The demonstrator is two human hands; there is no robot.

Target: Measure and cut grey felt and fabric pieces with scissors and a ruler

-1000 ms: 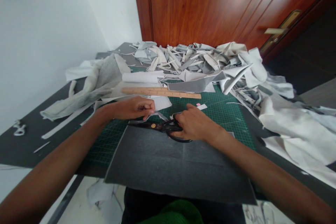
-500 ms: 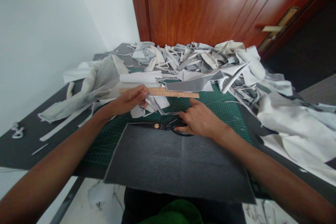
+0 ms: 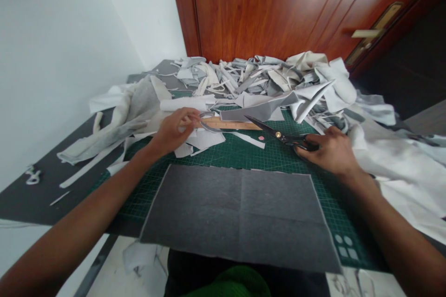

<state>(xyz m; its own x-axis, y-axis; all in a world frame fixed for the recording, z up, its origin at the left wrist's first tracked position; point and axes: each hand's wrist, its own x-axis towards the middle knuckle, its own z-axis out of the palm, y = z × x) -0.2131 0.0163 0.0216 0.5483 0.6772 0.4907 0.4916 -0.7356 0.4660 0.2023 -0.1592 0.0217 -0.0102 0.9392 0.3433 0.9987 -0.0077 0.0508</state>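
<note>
Over the wooden ruler (image 3: pixel 226 124), my left hand (image 3: pixel 177 127) pinches one end of a narrow grey fabric strip (image 3: pixel 210 128). My right hand (image 3: pixel 327 151) grips black scissors (image 3: pixel 278 135) by the handles, off to the right above the green cutting mat (image 3: pixel 289 160). Their blades look closed and point up and left. A large dark grey fabric sheet (image 3: pixel 237 213) lies flat at the near side of the mat, apart from both hands. Its near edge overhangs the table edge.
Fabric scraps (image 3: pixel 251 76) are heaped along the back by the wooden door (image 3: pixel 265 9). Crumpled grey fabric (image 3: pixel 128 106) lies left, and white cloth (image 3: pixel 400 162) on the right. A small pink piece (image 3: pixel 261 138) and a white strip (image 3: pixel 249 139) rest on the mat.
The scissors have left the sheet's far edge and moved right and away in my right hand. My left hand has carried the cut strip up and away from the sheet, toward the ruler.
</note>
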